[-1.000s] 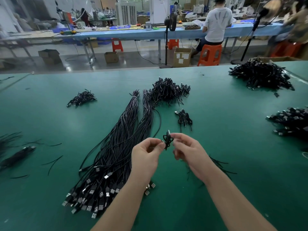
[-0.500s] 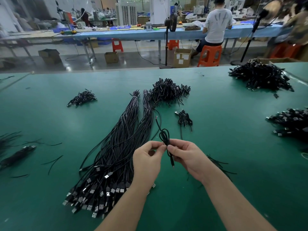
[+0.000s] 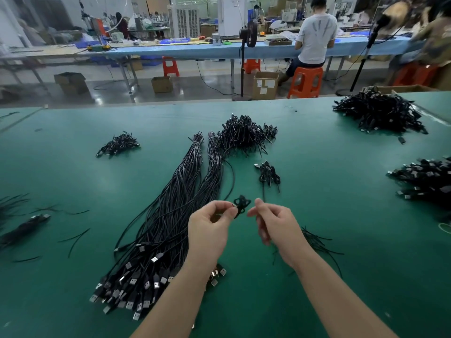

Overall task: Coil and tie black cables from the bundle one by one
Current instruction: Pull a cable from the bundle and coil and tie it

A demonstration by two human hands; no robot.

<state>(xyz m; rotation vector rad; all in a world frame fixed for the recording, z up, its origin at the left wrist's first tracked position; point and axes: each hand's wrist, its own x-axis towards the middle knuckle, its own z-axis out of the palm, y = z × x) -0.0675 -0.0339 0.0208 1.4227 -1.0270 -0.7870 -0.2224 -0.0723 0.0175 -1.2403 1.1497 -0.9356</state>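
Your left hand [image 3: 210,226] is pinching a small coiled black cable [image 3: 241,204] at frame centre, above the green tabletop [image 3: 341,191]. Your right hand [image 3: 274,222], fingers loosely curled, is hovering just beside it, holding nothing.

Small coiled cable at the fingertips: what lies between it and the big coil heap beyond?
In the head view, between the coiled cable and the heap: bare green mat, one small cable cluster just right.
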